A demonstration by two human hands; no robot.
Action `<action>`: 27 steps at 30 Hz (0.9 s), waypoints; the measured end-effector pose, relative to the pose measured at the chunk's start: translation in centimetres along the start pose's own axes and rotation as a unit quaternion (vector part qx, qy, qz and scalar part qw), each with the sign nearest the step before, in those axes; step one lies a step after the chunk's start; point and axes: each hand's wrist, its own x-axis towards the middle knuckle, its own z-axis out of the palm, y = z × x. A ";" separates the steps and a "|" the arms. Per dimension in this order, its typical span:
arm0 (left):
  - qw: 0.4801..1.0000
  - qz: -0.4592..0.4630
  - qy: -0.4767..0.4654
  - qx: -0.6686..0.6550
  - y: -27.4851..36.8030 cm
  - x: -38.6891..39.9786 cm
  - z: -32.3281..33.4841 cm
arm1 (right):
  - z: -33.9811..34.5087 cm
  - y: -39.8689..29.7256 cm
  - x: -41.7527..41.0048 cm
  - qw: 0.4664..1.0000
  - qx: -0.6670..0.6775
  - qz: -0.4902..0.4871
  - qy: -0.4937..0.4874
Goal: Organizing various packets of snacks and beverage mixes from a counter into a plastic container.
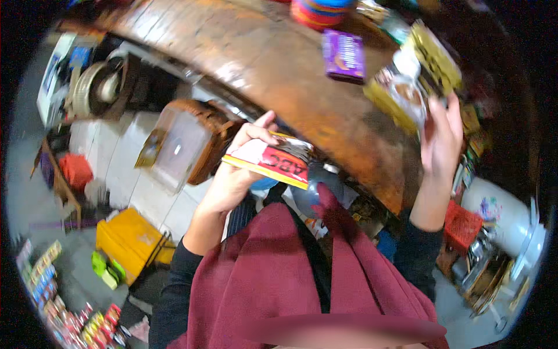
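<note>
My left hand (239, 170) is closed around a flat ABC-brand packet (279, 161), red and white with a yellow edge. It is held in front of my body, near the table's edge. My right hand (441, 135) reaches to the right end of the wooden table (244, 61). Its thumb and fingers grip a gold and brown packet (407, 98) with a cup pictured on it. Behind that, a second gold packet part (436, 56) shows; whether the two are joined I cannot tell. A purple packet (344, 54) lies on the table left of my right hand.
A striped, colourful container (320, 11) stands at the table's far side. Below left are a brown stool-like item with a clear plastic box (181, 144) and a yellow stool (130, 240). Hanging sachets (96, 325) fill the lower left. At right stand a red basket (462, 224) and a white container (497, 209).
</note>
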 end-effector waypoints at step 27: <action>0.799 0.131 0.552 0.200 -4.1 -18.3 -34.2 | 49.3 29.3 -23.6 0.732 -0.523 -0.272 -0.343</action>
